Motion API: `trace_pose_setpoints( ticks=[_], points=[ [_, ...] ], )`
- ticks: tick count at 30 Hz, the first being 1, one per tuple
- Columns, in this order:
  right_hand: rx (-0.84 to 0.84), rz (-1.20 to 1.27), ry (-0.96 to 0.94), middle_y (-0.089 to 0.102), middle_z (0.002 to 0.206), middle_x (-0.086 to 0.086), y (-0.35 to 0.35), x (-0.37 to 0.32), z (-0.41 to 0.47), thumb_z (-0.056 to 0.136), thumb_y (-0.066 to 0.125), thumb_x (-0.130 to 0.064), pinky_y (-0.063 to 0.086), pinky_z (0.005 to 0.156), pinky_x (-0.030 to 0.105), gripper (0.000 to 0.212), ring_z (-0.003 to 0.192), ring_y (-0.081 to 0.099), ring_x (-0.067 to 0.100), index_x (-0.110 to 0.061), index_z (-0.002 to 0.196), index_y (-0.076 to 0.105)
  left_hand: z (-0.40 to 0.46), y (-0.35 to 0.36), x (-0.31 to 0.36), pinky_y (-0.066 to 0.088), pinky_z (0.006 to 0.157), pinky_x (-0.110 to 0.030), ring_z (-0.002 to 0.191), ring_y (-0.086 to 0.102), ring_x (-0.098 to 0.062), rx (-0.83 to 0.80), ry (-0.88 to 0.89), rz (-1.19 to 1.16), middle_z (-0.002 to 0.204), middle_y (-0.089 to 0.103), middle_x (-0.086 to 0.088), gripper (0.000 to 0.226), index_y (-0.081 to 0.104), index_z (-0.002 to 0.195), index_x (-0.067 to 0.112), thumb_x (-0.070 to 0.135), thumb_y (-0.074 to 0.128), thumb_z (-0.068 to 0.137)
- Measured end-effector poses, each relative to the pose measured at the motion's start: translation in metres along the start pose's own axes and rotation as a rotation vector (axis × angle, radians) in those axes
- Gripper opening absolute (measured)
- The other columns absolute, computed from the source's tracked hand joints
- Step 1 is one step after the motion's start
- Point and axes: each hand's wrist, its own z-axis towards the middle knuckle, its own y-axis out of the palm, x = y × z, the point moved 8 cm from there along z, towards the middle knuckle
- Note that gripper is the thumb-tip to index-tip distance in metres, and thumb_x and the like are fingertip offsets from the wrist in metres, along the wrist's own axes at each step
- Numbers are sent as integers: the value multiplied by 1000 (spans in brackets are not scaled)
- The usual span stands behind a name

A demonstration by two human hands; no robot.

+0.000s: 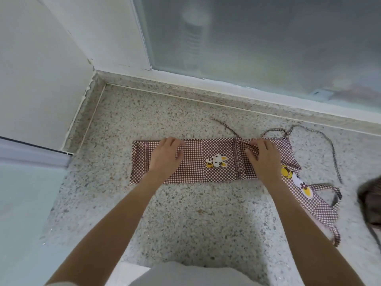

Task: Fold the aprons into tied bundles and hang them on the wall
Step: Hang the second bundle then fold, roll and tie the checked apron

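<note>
The speckled stone worktop (185, 213) meets a white wall (41, 69) on the left. At the far side is a frosted window (268, 38). At the right edge sits something dark and blurry (371, 203), maybe a bag.

Illumination is bright, diffuse daylight entering through the frosted window (257, 42). Shadows on the surface (195, 213) are soft and faint. Wide-angle distortion bends edges; the right margin shows motion blur.
</note>
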Motion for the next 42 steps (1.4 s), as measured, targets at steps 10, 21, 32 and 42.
trace_pose_setpoints(
  ticks=[10,21,32,42],
  points=[
    [90,-152,386,55,119,19,-26,97,-123,82,61,-38,41,92,56,46,109,49,42,-7,116,56,-3,130,151,5,117,-45,143,6,-19,-415,247,123,156,13,1,57,20,147,25,46,34,96],
    [-248,-66,471,62,106,22,-17,158,-169,83,65,-24,40,89,49,46,103,52,42,-10,125,54,-24,112,92,3,114,-55,144,3,-12,-470,342,245,156,14,10,56,34,140,32,29,54,88],
    [71,588,705,62,100,6,-63,181,-118,88,63,-21,40,66,24,26,98,59,25,-7,109,59,-23,83,63,7,114,-52,137,26,-19,-397,240,223,141,38,8,45,52,121,26,26,63,76],
    [-120,537,547,55,108,2,-48,175,-139,88,62,-16,41,70,27,60,89,55,18,-20,140,31,-42,142,126,-1,112,-55,144,-5,-24,-454,293,328,158,0,3,96,15,148,34,83,17,66]
  ],
)
